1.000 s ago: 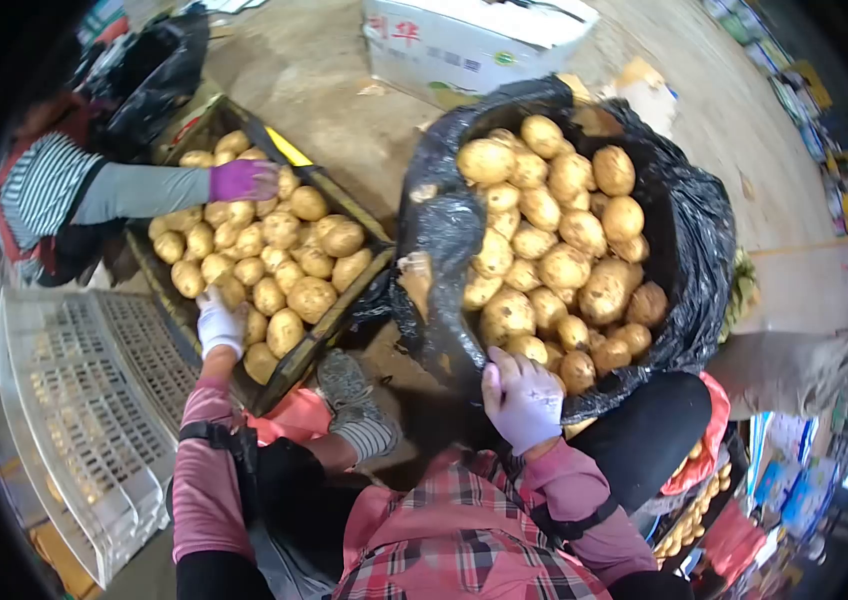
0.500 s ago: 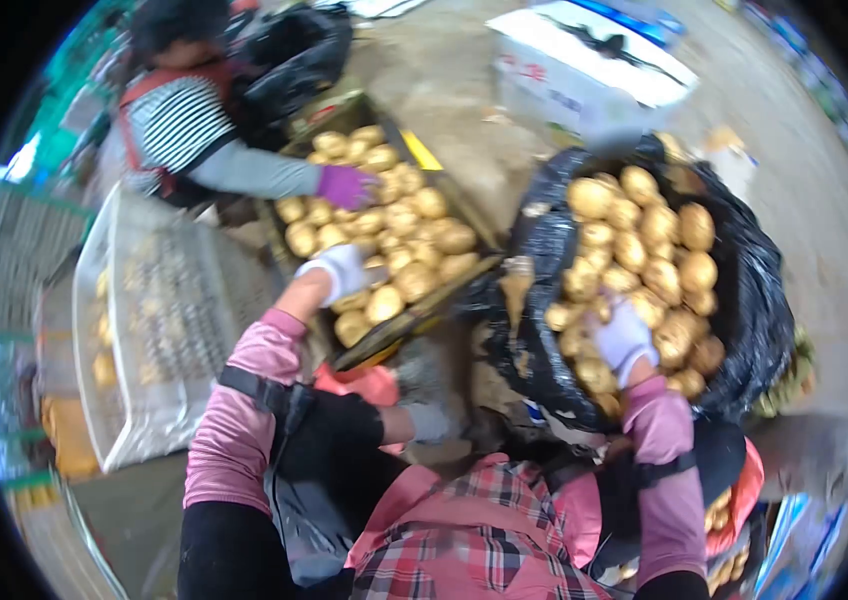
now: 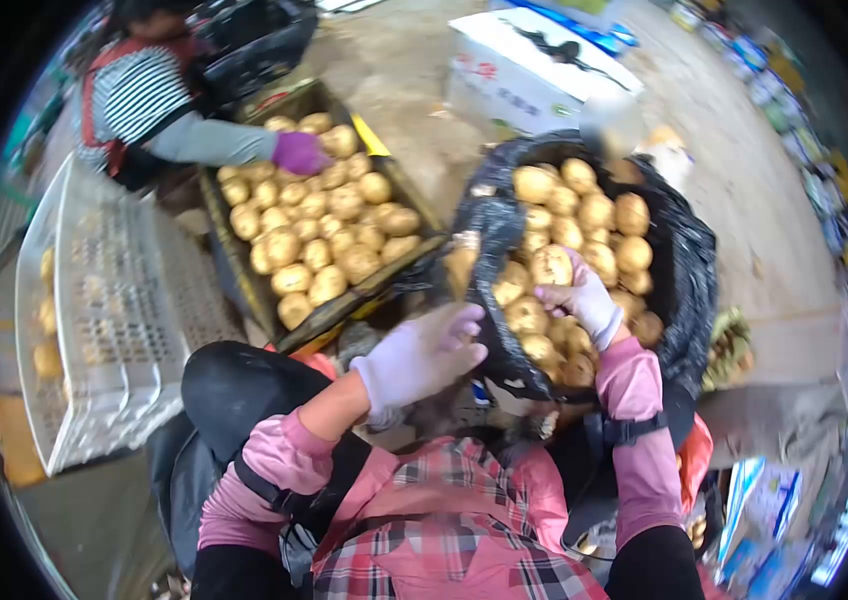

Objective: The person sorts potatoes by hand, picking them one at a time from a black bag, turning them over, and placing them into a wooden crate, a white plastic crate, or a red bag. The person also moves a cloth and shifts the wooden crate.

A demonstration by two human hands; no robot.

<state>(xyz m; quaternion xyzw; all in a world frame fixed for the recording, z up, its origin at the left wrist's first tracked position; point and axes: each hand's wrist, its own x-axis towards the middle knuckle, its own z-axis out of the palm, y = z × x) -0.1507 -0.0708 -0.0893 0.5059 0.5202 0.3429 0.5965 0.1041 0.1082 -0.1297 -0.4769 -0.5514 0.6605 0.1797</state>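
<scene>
My right hand (image 3: 589, 303), in a pale glove, grips a potato (image 3: 551, 266) between thumb and fingers. Under it, potatoes (image 3: 596, 212) fill a container lined with a black plastic bag (image 3: 679, 250). My left hand (image 3: 419, 357), gloved too, is above my lap between the bag and the dark crate (image 3: 409, 268). Its fingers are apart, with nothing in them. That crate holds many potatoes (image 3: 316, 230) in a heap. A co-worker's purple-gloved hand (image 3: 301, 153) touches the potatoes near its far side.
A white slatted plastic crate (image 3: 124, 330) with some potatoes stands at the left. Beyond the black bag sits a white cardboard box (image 3: 514, 85) with a dark object on its lid. The co-worker (image 3: 144, 100) leans in from the upper left. Several colourful packages (image 3: 774, 100) line the far right.
My left hand has come away from the potatoes in the crate and moved right, its fingers now spread. My right hand has lifted slightly with a potato. The view has shifted.
</scene>
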